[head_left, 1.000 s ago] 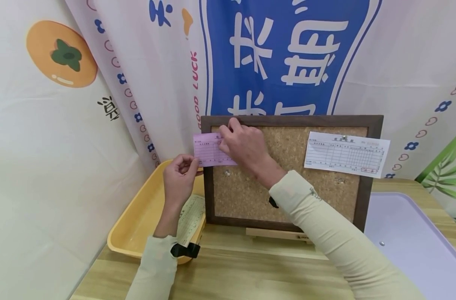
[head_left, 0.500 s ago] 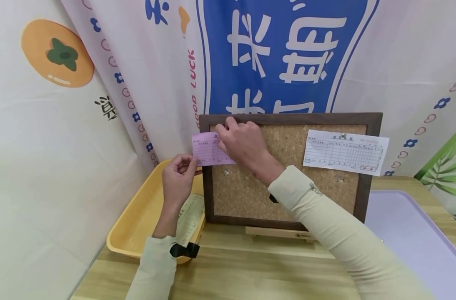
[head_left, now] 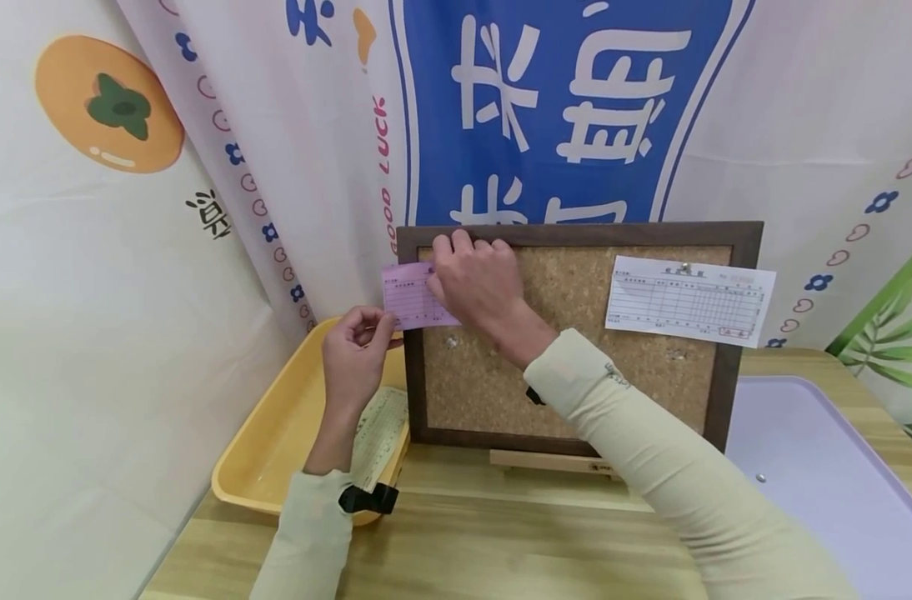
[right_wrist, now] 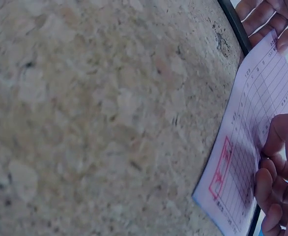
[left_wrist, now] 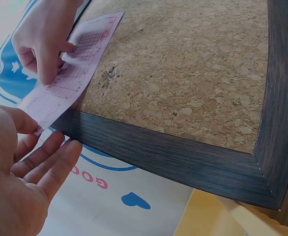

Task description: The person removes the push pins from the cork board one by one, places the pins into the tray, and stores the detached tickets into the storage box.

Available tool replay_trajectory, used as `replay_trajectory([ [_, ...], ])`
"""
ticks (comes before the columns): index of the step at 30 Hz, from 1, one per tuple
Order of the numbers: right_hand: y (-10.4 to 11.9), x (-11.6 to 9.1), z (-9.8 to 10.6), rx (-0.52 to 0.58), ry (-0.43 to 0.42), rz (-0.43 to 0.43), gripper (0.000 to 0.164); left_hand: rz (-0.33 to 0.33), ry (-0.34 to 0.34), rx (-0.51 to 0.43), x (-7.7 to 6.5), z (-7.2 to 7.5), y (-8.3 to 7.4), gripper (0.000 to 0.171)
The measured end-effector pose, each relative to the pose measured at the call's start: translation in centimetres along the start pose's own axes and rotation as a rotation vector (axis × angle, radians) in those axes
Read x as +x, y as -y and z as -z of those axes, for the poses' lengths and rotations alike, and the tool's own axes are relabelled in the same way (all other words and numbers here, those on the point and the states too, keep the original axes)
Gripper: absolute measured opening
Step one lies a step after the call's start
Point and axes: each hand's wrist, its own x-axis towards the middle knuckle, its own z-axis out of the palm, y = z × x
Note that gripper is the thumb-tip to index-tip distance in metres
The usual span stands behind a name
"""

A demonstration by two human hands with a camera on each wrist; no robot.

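A pink receipt slip (head_left: pixel 411 296) lies across the upper left corner of a framed corkboard (head_left: pixel 576 400), its left end sticking out past the frame. My left hand (head_left: pixel 354 354) pinches the slip's lower left corner between thumb and forefinger; its other fingers show loosely bent in the left wrist view. Over the slip's right part is my right hand (head_left: pixel 480 287), fingers curled, their tips against the paper in the right wrist view. Whether they hold something small there is hidden. A white receipt slip (head_left: pixel 684 304) hangs at the board's upper right from a pushpin (head_left: pixel 685 268).
A yellow basket (head_left: pixel 257 458) with a pale yellow slip (head_left: pixel 381 433) stands left of the board. A lilac tray (head_left: pixel 794 433) with a small shiny piece (head_left: pixel 761 477) lies at right. The corkboard leans on a wooden stand (head_left: pixel 546 460) on the table (head_left: pixel 501 542). Printed cloth hangs behind.
My right hand has shifted slightly, its forefinger lifting and its fingers bunching closer over the slip. My left hand keeps its pinch on the corner. The head view has drifted a little.
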Motion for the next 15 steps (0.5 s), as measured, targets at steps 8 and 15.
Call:
replay_trajectory([
  [8,0.1,0.1,-0.2,-0.005,-0.011,-0.009,0.029,0.015,0.002,0.009,-0.2,-0.2,-1.9,0.014],
  [15,-0.1,-0.5,-0.3,0.017,-0.042,0.02,0.021,0.015,0.007,-0.001,-0.7,-0.3,-3.6,0.013],
])
